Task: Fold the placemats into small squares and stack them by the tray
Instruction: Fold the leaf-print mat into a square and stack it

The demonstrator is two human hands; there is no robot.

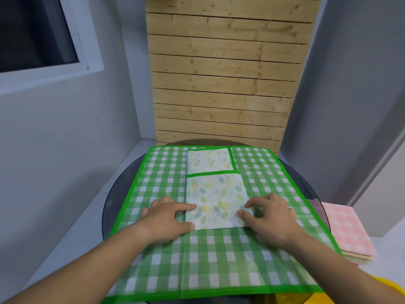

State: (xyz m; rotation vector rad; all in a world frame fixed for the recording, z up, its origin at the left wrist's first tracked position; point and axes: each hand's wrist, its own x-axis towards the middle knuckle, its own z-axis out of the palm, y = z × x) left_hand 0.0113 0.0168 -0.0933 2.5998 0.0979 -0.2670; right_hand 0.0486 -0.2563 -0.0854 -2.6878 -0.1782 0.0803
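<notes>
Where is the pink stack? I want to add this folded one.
In the head view, the pink stack sits off the round table's right edge, beyond the right hand.

Head-worn view, forward and down, close over table (pixel 114 194)

The round glass table (pixel 122 189) is mostly hidden under the green checked cloth (pixel 219 255); only dark arcs of its rim show at the left, right and far sides. The cloth's near edge runs off the bottom of the frame at the left. Both forearms are cut by the bottom edge. The right hand (pixel 271 218) is blurred, so its fingertips on the leaf-print placemat (pixel 217 202) are unclear, and it covers that placemat's near right corner. At the right, the stack of pink checked mats (pixel 348 233) is blurred and partly hidden behind the cloth's corner; its count cannot be told. A yellow object (pixel 392 288) is cut off at the bottom right corner.
</notes>
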